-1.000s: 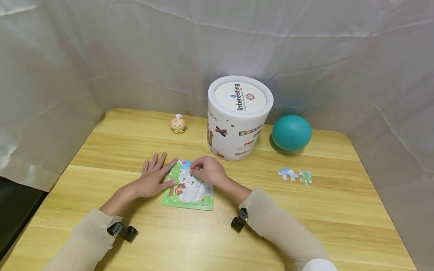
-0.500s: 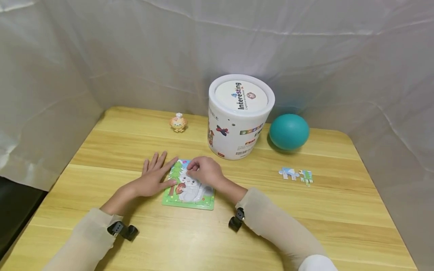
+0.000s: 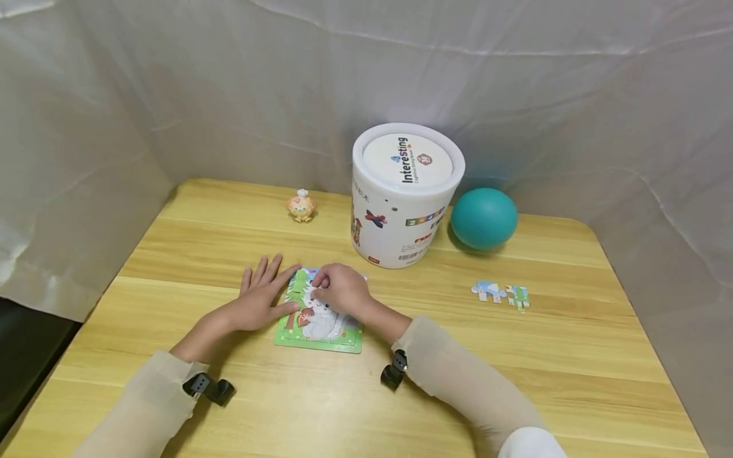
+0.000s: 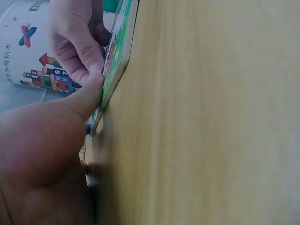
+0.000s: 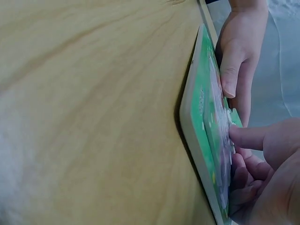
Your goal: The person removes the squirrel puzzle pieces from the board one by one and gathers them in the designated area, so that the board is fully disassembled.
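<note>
A small jigsaw puzzle [image 3: 321,345] with a green border and a grey animal picture lies on the table. My left hand [image 3: 258,302] rests along its left edge, fingers spread, the thumb over the picture. Over the puzzle's upper part, my right hand [image 3: 346,289] has thumb and fingers curled in, pinching a puzzle piece [image 3: 301,280] with a green tree. That piece stands tilted out of the picture; its green corner [image 5: 236,118] sticks up in the right wrist view. The right hand hides the puzzle's upper right.
Two loose puzzle pieces [image 3: 488,291] lie to the right. Behind the puzzle stands a white tub [image 3: 395,222] with a lid, and beside it a teal ball [image 3: 484,218]. A small chick figurine [image 3: 301,207] is at the back left. Grey cloth [image 3: 258,95] surrounds the table.
My right hand has shifted slightly left across the puzzle. The tree piece, flat before, now tilts up. My left hand has stayed in place.
</note>
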`<state>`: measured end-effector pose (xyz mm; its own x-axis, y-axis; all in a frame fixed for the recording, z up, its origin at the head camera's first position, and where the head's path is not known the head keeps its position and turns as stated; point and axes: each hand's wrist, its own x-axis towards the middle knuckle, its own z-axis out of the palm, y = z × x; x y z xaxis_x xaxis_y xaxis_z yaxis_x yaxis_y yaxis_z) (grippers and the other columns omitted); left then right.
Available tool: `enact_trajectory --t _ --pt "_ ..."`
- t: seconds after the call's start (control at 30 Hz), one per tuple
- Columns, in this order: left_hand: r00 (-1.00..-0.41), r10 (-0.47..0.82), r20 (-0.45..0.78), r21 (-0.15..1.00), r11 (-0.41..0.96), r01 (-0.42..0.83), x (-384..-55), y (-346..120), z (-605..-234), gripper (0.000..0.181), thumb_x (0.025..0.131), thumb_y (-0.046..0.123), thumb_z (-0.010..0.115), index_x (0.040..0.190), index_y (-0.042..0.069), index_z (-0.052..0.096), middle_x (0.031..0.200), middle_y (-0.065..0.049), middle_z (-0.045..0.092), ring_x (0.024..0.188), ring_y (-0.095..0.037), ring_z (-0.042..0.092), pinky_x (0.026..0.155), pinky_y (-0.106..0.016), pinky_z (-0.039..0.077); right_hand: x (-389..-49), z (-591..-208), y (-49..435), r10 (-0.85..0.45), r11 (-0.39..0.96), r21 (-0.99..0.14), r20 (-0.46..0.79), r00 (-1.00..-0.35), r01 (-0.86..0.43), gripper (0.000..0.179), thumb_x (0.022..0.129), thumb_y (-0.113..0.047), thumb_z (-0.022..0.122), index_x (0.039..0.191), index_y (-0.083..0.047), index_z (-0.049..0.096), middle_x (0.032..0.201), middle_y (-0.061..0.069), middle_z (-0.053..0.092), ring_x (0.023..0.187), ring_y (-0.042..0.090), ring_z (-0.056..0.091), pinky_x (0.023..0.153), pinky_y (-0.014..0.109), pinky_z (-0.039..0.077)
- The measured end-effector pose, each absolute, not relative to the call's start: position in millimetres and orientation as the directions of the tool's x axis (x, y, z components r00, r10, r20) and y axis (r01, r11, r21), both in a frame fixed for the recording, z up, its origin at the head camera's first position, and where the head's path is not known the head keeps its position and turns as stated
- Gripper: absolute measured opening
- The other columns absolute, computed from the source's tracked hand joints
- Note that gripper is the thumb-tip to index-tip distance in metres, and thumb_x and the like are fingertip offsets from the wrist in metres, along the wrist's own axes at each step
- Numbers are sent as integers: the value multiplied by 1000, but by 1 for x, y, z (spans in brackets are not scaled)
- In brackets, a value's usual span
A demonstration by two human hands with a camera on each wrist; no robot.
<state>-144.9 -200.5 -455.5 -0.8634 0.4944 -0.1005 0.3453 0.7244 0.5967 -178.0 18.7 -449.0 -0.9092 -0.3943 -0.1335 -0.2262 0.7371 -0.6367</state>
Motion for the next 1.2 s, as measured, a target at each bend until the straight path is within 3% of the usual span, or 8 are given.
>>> enact_trajectory --t 0.43,0.77,1.2 --pt "-865 492 -103 593 728 344 -144 -199 -452 74 103 34 62 161 6 26 163 -37 -4 147 -58 -13 110 -76 -12 -180 -449 18 -425 747 -608 -125 -897 -269 15 85 -28 85 89 -20 73 80 -10 61 73 7 55 66 23 44" --pt "-865 490 -109 589 733 341 -145 -201 -458 76 103 35 62 162 5 23 163 -36 -6 147 -57 -16 109 -76 -13 -180 -449 21 -428 724 -631 -96 -899 -278 12 85 -22 84 82 -20 72 77 -12 64 72 5 57 68 23 46" --pt "-866 486 -117 588 736 334 -146 -202 -459 77 103 37 61 162 5 23 164 -35 -6 147 -57 -15 110 -75 -13 -182 -448 27 -414 640 -715 -10 -910 -283 9 87 -9 80 86 -15 72 78 -7 66 72 6 61 70 21 50"
